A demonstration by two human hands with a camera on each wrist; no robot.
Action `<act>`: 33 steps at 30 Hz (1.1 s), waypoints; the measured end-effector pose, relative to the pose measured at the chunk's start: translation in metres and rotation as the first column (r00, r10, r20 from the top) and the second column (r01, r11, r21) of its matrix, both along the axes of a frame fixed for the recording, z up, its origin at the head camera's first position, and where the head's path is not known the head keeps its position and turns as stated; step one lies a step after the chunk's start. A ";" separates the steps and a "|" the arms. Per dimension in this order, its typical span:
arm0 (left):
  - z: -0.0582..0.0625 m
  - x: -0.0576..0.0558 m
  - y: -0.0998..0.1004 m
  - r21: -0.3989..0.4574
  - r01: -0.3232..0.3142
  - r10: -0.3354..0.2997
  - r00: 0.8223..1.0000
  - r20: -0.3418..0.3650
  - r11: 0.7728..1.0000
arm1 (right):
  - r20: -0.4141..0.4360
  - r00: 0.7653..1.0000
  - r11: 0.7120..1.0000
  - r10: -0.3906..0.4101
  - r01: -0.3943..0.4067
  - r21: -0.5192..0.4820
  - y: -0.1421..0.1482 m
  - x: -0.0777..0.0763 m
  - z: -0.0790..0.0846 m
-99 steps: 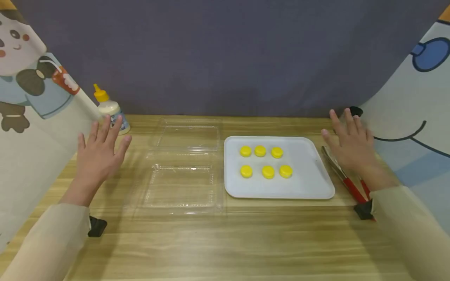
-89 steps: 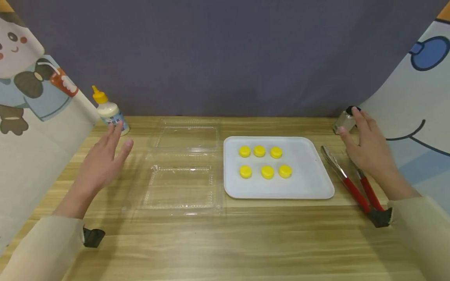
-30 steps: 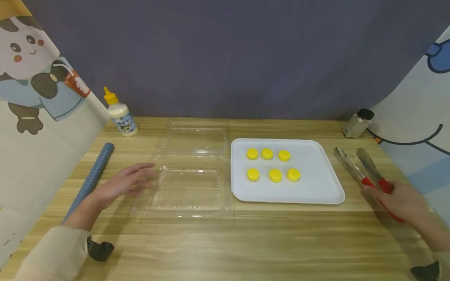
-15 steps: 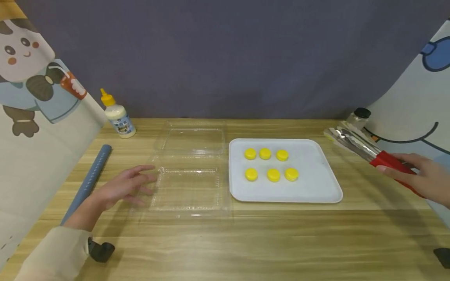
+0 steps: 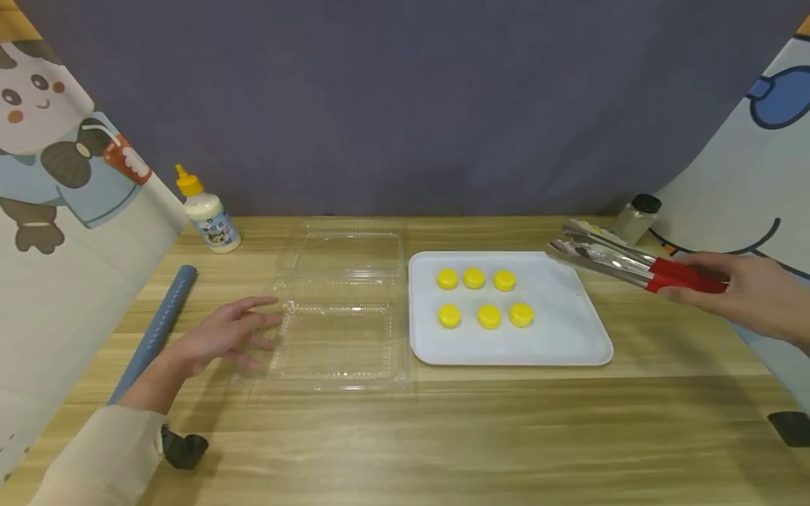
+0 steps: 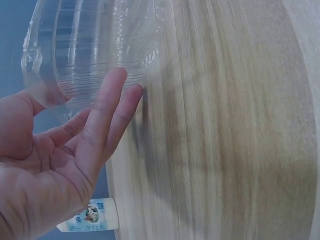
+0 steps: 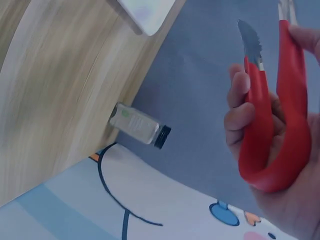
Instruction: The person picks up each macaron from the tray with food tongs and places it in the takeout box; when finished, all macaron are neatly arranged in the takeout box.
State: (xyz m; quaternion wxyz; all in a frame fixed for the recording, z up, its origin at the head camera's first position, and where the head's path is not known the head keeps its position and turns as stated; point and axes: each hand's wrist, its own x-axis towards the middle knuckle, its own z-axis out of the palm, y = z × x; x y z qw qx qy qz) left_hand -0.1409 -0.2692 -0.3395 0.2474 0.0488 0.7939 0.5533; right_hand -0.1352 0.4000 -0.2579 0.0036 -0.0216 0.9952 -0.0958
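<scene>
My right hand [image 5: 753, 292] grips a pair of tongs [image 5: 686, 276] by the red handles, raised over the table at the tray's right. Their metal tips point left, spread apart with nothing between them, overlapping the tray's back right corner in the head view. In the right wrist view, fingers and thumb wrap both red handles [image 7: 295, 80]. My left hand [image 5: 218, 334] has loosely bent fingers right at the left edge of an opened clear plastic clamshell box [image 5: 342, 386]. On the white tray [image 5: 572, 316] lie several yellow macarons [image 5: 489, 316] in two rows.
Back left stands a squeeze bottle [image 5: 214, 226] with a yellow nozzle cap. A blue-grey rod [image 5: 158, 327] lies along the left side. A small jar [image 5: 635, 219] with a black lid stands at the back right. Cloth walls [image 5: 405, 112] enclose the table.
The right hand has picked the tongs up from the table and carried them left toward the tray. Earlier, the left hand moved from near the bottle to the clear box, uncovering the rod.
</scene>
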 end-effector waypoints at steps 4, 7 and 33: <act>0.000 0.000 0.000 -0.009 0.002 -0.002 1.000 0.003 1.000 | -0.063 0.996 0.997 0.064 -0.061 0.039 -0.008 0.000 -0.002; -0.001 0.001 0.000 -0.018 0.004 -0.004 1.000 0.005 1.000 | -0.106 0.989 0.992 0.103 -0.095 0.080 -0.013 0.001 -0.003; -0.004 -0.001 -0.004 -0.029 0.015 -0.015 1.000 -0.005 0.999 | 0.104 0.969 0.967 0.225 -0.236 0.100 -0.024 -0.001 -0.015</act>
